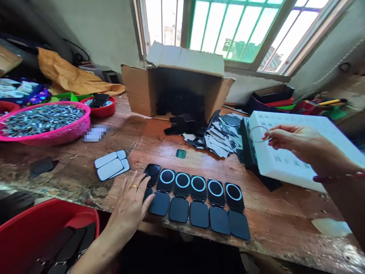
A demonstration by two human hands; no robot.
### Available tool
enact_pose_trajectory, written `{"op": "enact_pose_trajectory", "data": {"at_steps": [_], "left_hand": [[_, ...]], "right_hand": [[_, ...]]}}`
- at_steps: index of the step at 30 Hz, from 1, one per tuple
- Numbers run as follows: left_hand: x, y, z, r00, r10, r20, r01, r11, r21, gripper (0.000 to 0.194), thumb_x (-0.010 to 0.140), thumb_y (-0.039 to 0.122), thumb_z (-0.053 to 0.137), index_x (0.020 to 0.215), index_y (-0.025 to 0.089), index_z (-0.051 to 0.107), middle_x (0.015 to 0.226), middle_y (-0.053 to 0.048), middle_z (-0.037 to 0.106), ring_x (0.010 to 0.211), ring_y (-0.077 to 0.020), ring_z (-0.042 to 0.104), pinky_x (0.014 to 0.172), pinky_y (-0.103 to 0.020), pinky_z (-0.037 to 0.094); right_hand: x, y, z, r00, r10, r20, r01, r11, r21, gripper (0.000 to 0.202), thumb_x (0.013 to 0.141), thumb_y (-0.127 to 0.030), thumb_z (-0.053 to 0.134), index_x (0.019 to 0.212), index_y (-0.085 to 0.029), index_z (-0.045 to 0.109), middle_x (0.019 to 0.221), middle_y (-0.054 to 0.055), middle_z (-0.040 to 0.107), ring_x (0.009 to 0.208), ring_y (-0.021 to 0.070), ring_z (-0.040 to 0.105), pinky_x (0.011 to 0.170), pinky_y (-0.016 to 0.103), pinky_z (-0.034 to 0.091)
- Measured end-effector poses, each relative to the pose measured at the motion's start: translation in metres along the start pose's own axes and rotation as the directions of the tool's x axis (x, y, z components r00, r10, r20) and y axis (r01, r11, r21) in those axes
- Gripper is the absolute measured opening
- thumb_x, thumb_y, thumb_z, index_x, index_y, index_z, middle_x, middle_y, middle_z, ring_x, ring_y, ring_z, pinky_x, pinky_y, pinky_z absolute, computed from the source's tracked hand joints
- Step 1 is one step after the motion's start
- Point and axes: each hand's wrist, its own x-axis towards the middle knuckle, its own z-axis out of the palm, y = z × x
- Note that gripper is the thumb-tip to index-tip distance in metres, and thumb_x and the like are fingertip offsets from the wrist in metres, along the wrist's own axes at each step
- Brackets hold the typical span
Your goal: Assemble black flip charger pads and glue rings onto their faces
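Note:
Several black hinged pieces lie opened out in a row on the wooden table (216,243). White rings, such as this ring (197,183), sit on all of their upper halves except the leftmost piece (152,173), where no white ring shows. My left hand (132,199), fingers spread, rests on that leftmost piece and partly covers its lower half. Over a white foam tray (302,129) at the right, my right hand (288,139) pinches a thin, pale ring (258,134) between thumb and fingers.
An open cardboard box (139,91) holds black pieces, with grey and white sheets (225,135) heaped beside it. Left are white-faced pads (110,167), a pink basin (57,139) of small metal parts, a red bowl (107,111) and a red chair (85,217). A green square (180,153) lies centrally.

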Motion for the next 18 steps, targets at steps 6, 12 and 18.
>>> {"op": "enact_pose_trajectory", "data": {"at_steps": [6, 12, 18], "left_hand": [[0.004, -0.012, -0.021, 0.985, -0.107, 0.138, 0.117, 0.991, -0.07, 0.035, 0.09, 0.027, 0.061, 0.123, 0.016, 0.064, 0.129, -0.013, 0.066, 0.132, -0.0347, 0.05, 0.112, -0.057, 0.038], [0.004, 0.0, -0.02, 0.964, -0.153, 0.217, 0.176, 0.98, -0.093, 0.029, 0.091, 0.023, 0.063, 0.119, 0.021, 0.067, 0.126, -0.01, 0.068, 0.136, -0.0347, 0.047, 0.115, -0.063, 0.03], [0.005, 0.002, -0.019, 0.962, -0.158, 0.223, 0.177, 0.982, -0.067, 0.028, 0.09, 0.026, 0.065, 0.117, 0.018, 0.068, 0.124, -0.01, 0.068, 0.134, -0.0356, 0.049, 0.114, -0.062, 0.034]], "right_hand": [[-0.018, -0.055, 0.092, 0.896, -0.066, 0.439, -0.097, 0.936, 0.339, 0.022, 0.08, -0.035, 0.069, 0.079, -0.014, 0.07, 0.072, 0.009, 0.07, 0.059, 0.0122, 0.062, 0.056, 0.027, 0.049], [-0.036, -0.098, 0.203, 0.701, -0.48, 0.528, 0.363, 0.876, 0.317, 0.024, 0.082, -0.04, 0.065, 0.08, -0.017, 0.073, 0.072, 0.005, 0.072, 0.063, 0.0165, 0.066, 0.058, 0.028, 0.051], [-0.066, -0.116, 0.273, 0.41, -0.831, 0.376, 0.85, 0.498, 0.174, 0.018, 0.093, -0.015, 0.053, 0.084, -0.017, 0.068, 0.094, 0.009, 0.072, 0.083, 0.018, 0.067, 0.074, 0.029, 0.053]]}}
